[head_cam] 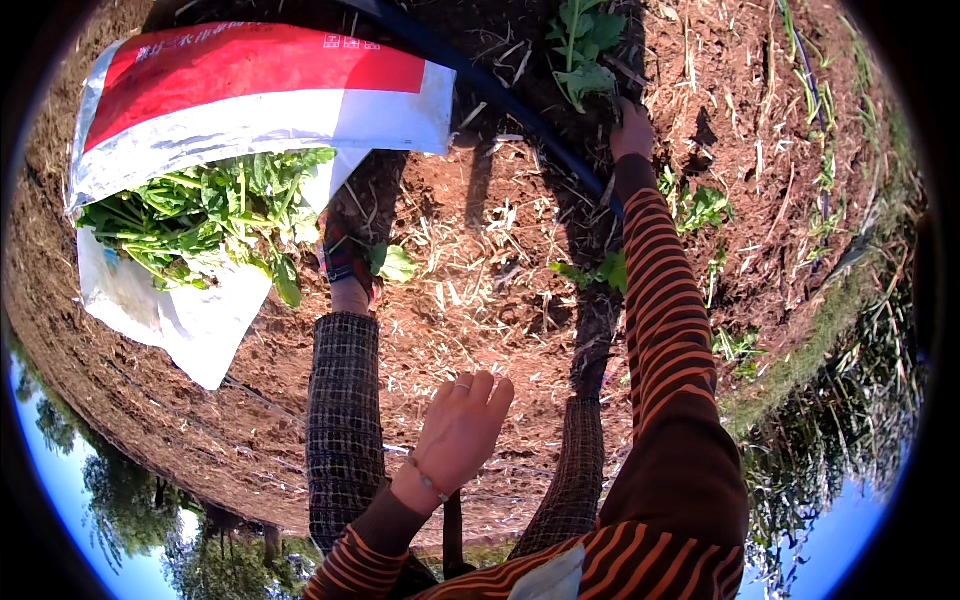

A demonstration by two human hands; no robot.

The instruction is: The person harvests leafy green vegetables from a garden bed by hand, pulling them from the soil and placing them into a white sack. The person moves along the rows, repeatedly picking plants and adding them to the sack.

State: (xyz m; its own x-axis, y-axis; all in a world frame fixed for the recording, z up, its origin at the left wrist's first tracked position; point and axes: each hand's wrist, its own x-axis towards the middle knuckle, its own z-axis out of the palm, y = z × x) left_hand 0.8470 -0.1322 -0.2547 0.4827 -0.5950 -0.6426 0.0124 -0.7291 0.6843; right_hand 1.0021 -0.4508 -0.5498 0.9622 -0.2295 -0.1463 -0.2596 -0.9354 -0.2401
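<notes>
My right hand (632,131) reaches far forward to the soil, beside a leafy green plant (589,49) in dark shade. Its fingertips are in shadow, so whether they grip anything is unclear. Nearer my body, my left hand (463,427) hangs in the air between my legs, back of the hand up. Its fingers are loosely bent and slightly apart, with nothing visible in them. To the left lies a red and white plastic sack (397,120) bearing writing. Cut leafy greens (217,210) fill its mouth and spill over its lower flap.
A dark hose (517,105) crosses the ground ahead, passing near my right wrist. Small green plants (394,262) grow by my left shoe (341,255). More seedlings (705,208) stand right of my right arm. Straw litters the red soil (487,300). A thin line (814,90) runs at the far right.
</notes>
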